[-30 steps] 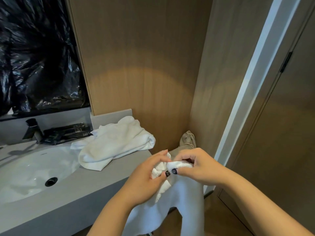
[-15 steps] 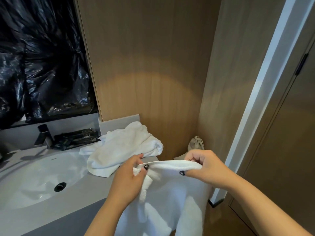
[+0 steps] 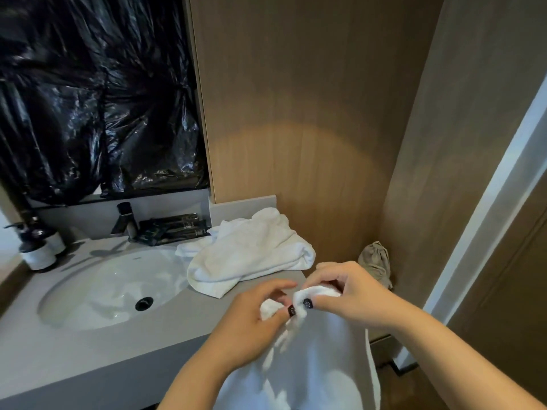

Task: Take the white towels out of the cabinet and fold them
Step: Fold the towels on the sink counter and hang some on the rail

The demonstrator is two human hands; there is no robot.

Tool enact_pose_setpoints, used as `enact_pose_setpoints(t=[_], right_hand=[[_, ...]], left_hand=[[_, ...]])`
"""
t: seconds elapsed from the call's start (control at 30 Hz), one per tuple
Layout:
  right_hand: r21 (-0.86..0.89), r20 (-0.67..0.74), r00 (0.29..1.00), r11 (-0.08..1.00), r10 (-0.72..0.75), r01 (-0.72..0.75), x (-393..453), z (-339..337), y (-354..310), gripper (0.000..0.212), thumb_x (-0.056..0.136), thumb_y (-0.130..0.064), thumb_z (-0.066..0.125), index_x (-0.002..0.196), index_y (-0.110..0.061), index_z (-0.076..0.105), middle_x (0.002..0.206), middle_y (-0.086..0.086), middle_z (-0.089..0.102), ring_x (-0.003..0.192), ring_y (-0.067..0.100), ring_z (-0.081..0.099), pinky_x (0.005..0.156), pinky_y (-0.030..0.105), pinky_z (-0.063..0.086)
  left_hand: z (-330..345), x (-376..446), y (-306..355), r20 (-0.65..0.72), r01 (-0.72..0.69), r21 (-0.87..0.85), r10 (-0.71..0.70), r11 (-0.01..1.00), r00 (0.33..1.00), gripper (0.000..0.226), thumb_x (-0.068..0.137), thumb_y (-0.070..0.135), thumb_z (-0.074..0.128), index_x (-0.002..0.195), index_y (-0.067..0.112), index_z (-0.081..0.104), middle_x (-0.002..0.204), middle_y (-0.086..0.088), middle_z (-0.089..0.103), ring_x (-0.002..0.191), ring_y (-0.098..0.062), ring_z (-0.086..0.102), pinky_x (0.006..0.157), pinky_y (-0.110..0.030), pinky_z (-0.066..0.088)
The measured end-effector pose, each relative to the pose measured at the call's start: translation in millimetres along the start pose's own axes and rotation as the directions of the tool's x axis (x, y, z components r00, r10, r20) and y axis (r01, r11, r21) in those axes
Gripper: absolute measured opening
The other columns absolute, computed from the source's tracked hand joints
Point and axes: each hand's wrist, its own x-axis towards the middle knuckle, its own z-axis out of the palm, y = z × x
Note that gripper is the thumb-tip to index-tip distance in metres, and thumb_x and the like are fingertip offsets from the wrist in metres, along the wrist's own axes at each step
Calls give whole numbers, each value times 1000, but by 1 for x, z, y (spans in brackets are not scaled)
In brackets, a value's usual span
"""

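Bottles [image 3: 40,247], two, dark with pale labels, at far left on the grey bench [image 3: 88,350]. Black plastic sheeting [image 3: 94,93] above, covering the wall area behind the basin. White oval sink [image 3: 109,279] sunk into the bench, black drain at its bottom. Black faucet [image 3: 124,218] behind the sink, dark packets [image 3: 173,230] stacked just beside it to the right. Crumpled white towel [image 3: 251,250] lying on the bench at its right end, against the wood-panelled wall [image 3: 296,113], one corner hanging toward the sink rim.

Left hand [image 3: 251,327] in front of the bench edge, grip closed in a pinch: thumb and fingers curled round a bunched top edge of a second white towel [image 3: 319,365]. Right hand [image 3: 352,294] just beside it, almost touching, grip likewise closed, thumb and forefinger pinching the same bunched edge. Dark polish on both thumbnails. Second white towel held in the air by both hands, hanging down below them past the bottom of the view, clear of the bench top.

Beige drawstring bag [image 3: 376,261] behind the right hand, low in the corner against the wood panel. White door frame [image 3: 488,217] running diagonally at far right, brown door beyond it.
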Motion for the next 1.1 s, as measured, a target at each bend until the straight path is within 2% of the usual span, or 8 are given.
enact_pose_setpoints(t=[0.13, 0.27, 0.37, 0.6, 0.73, 0.83, 0.97, 1.1], right_hand=[[-31, -65, 998, 1000, -3, 1, 3, 3, 3, 18, 80, -9, 76, 89, -24, 77, 83, -18, 69, 79, 5, 65, 68, 18, 47], [-33, -84, 996, 999, 8, -11, -3, 1, 5, 10, 80, -13, 77, 88, -18, 76, 83, -9, 70, 78, 12, 65, 67, 26, 51], [2, -102, 995, 1000, 18, -18, -6, 2, 3, 3, 83, -19, 76, 84, -17, 74, 75, -1, 68, 66, 10, 57, 60, 23, 45], [-75, -62, 993, 991, 105, -110, -10, -16, -1, 11, 87, -23, 70, 78, -19, 73, 60, -12, 56, 56, 2, 44, 55, 20, 36], [-239, 41, 983, 957, 177, -162, -13, -32, -3, 13, 88, -33, 67, 86, -22, 72, 86, -6, 68, 79, 14, 62, 71, 36, 52], [-323, -4, 972, 920, 234, -223, -19, -37, 3, 11, 90, -32, 65, 87, -23, 72, 91, -10, 64, 88, 12, 61, 81, 37, 55], [-272, -130, 984, 950, 122, -154, -21, -32, 2, 10, 92, -19, 65, 91, -18, 75, 89, -6, 65, 85, 13, 61, 79, 37, 53], [-202, -180, 983, 978, 14, -51, -15, -24, -7, 10, 90, -9, 66, 91, -12, 76, 89, 0, 67, 85, 16, 62, 79, 38, 51]], left_hand=[[-1, -2, -2, -98, 79, 13, -78, 997, 992, 16, 93, 25, 65, 82, 36, 64, 79, 17, 65, 73, -3, 59, 69, -25, 45], [4, -5, -3, -63, 73, -84, -79, 994, 995, 21, 99, 16, 53, 83, 29, 57, 100, 28, 66, 91, 4, 60, 78, -21, 47], [12, -3, -2, -155, 81, -70, -91, 994, 984, 25, 99, 16, 52, 82, 33, 53, 72, 19, 60, 60, -2, 49, 57, -15, 39], [-9, 8, -5, -398, -61, 270, 169, 961, 901, 20, 95, 19, 59, 89, 36, 52, 82, 21, 65, 72, -10, 59, 61, -29, 48], [-16, 13, -16, -460, 10, 253, 111, 967, 881, 19, 95, 22, 59, 91, 40, 51, 83, 21, 64, 72, -9, 62, 63, -36, 51], [-13, 12, -21, -445, 34, 212, 65, 977, 893, 23, 94, 23, 59, 90, 44, 52, 89, 26, 64, 77, -6, 62, 65, -33, 50], [-1, 13, -14, -398, -9, 188, 84, 982, 914, 23, 92, 31, 63, 91, 53, 61, 98, 37, 64, 96, 13, 57, 74, -14, 45], [18, 17, 1, -168, -139, 162, 166, 977, 972, 28, 90, 45, 60, 113, 60, 56, 114, 42, 55, 109, 20, 49, 89, -4, 39]])
